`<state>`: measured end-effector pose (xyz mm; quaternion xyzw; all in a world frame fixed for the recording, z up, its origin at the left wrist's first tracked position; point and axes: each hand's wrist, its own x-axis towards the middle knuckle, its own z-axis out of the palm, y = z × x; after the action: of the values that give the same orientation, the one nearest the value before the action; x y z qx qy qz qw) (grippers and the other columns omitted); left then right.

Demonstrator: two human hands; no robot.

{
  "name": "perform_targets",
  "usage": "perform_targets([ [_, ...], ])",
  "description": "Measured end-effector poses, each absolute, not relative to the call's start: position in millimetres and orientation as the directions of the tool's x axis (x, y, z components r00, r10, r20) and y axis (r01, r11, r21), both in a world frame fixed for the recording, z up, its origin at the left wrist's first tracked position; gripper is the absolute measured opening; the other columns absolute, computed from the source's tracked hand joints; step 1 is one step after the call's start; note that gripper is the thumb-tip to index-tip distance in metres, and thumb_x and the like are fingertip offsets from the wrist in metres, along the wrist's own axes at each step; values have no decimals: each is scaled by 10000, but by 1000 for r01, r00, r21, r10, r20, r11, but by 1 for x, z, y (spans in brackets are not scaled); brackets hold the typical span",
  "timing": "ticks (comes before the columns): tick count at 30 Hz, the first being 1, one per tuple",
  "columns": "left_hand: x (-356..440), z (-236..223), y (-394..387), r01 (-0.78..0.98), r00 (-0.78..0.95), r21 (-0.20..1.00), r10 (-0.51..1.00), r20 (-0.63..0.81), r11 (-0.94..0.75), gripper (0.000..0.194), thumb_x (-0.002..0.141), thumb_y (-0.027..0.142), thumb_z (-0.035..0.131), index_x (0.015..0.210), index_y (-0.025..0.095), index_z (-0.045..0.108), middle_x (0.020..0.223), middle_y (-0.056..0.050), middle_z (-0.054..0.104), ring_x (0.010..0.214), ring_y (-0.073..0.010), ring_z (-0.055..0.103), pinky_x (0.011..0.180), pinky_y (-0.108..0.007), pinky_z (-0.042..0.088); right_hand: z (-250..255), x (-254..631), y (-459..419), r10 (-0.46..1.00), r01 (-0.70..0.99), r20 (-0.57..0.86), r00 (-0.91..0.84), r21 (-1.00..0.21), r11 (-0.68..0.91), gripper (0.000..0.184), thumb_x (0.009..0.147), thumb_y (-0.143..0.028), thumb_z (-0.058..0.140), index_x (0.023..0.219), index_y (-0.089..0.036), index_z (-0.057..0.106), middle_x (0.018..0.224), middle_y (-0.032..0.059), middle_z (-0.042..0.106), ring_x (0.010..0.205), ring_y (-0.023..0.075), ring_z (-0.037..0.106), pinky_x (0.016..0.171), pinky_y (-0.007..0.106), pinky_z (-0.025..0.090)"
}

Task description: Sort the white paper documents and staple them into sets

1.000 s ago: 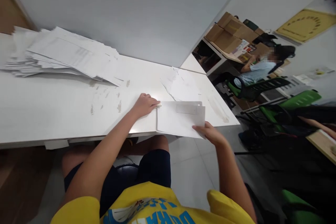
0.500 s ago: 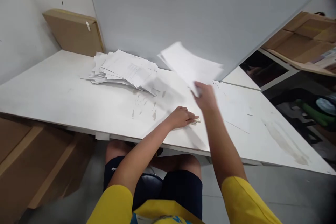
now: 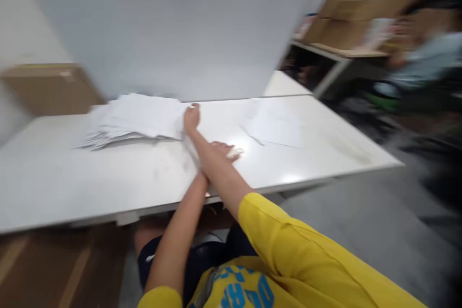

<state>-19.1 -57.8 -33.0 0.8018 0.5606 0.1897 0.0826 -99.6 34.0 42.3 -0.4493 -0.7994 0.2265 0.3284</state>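
Note:
My left hand (image 3: 221, 148) rests low on the white table, fingers closed on a small cream stapler (image 3: 234, 153) that sticks out to the right. My right forearm crosses over my left wrist, hiding part of that hand. At the right edge of a thick, uneven pile of white paper sheets (image 3: 144, 114) is my right hand (image 3: 192, 118). Its fingers look curled, but blur hides whether they grip a sheet. Farther right, a thin spread of loose white sheets (image 3: 272, 125) lies flat on the table.
A grey partition (image 3: 187, 29) stands behind the table (image 3: 90, 178). A cardboard box (image 3: 50, 89) leans in the left corner. To the right are an opened carton (image 3: 339, 21) on another desk and a blurred person (image 3: 429, 67). More cardboard (image 3: 43, 269) is below at left.
My right hand has swung left across my left arm to the pile, and the sheets it held no longer show in it. The view has turned right. My left hand keeps the stapler.

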Motion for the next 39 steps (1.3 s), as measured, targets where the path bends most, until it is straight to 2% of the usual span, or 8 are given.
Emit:
perform_targets([
  [2, -23, -29, -53, 874, 264, 318, 908, 325, -368, 335, 879, 470, 521, 1113, 282, 669, 1136, -62, 700, 1086, -263, 598, 1007, -441, 384, 56, -67, 53, 944, 622, 312, -103, -721, 306, 376, 1004, -216, 232, 1362, -129, 306, 1218, 91, 630, 1120, 173, 591, 974, 333, 476],
  [6, -28, -27, -32, 839, 259, 357, 878, 403, -412, 423, 959, 344, 308, 975, 176, 697, 875, -156, 721, 914, -331, 645, 932, -576, 345, 65, 43, 102, 851, 606, 510, -126, -639, 473, 354, 1007, -283, 253, 1294, -245, 457, 1179, -53, 647, 1096, 135, 593, 1025, 335, 430],
  [8, -26, -27, -32, 853, 216, 347, 870, 444, -389, 397, 958, 353, 325, 965, 199, 690, 887, -120, 730, 906, -297, 649, 961, -540, 330, 53, 118, 102, 886, 710, 429, -174, -569, 415, 344, 983, -280, 364, 1279, -175, 504, 1297, -2, 593, 1209, 159, 523, 1077, 324, 367],
  [11, -22, -25, -38, 866, 168, 359, 878, 448, -349, 342, 944, 352, 358, 920, 230, 677, 917, -78, 734, 903, -257, 640, 979, -478, 327, 17, 214, 80, 953, 816, 239, -185, -502, 285, 645, 839, -384, 650, 1356, -49, 459, 1454, 157, 459, 1375, 294, 347, 1155, 420, 238],
  [18, -22, -22, -44, 892, 124, 324, 860, 495, -315, 350, 932, 341, 335, 872, 235, 663, 863, -73, 726, 882, -251, 629, 993, -453, 303, -33, 267, 40, 969, 915, 76, -236, -318, 248, 629, 989, -507, 298, 1501, -142, 292, 1605, 170, 158, 1483, 311, 136, 1170, 498, 105],
  [30, -22, -18, -48, 902, 107, 311, 854, 509, -298, 377, 928, 326, 313, 894, 215, 672, 904, -75, 745, 878, -234, 635, 971, -434, 318, -55, 291, -89, 959, 919, 277, 60, -390, 56, 515, 975, -397, 299, 1376, -139, 492, 1506, 154, 406, 1405, 301, 322, 1170, 536, 97],
  [36, -26, -18, -49, 906, 132, 260, 808, 575, -333, 375, 952, 284, 311, 921, 198, 674, 859, -71, 734, 849, -224, 635, 957, -435, 343, -54, 335, -113, 951, 967, 307, -42, -228, 116, 664, 804, -155, 437, 1463, -108, 370, 1529, 131, 377, 1404, 285, 315, 1192, 495, 51],
  [39, -18, -18, -58, 883, 293, 80, 677, 675, -462, 316, 946, 290, 378, 1000, 186, 672, 895, -87, 725, 891, -243, 629, 930, -455, 370, -54, 352, -107, 941, 985, 328, -85, -117, 130, 610, 781, -77, 441, 1389, -109, 482, 1447, 141, 492, 1304, 283, 439, 1162, 482, 164],
])
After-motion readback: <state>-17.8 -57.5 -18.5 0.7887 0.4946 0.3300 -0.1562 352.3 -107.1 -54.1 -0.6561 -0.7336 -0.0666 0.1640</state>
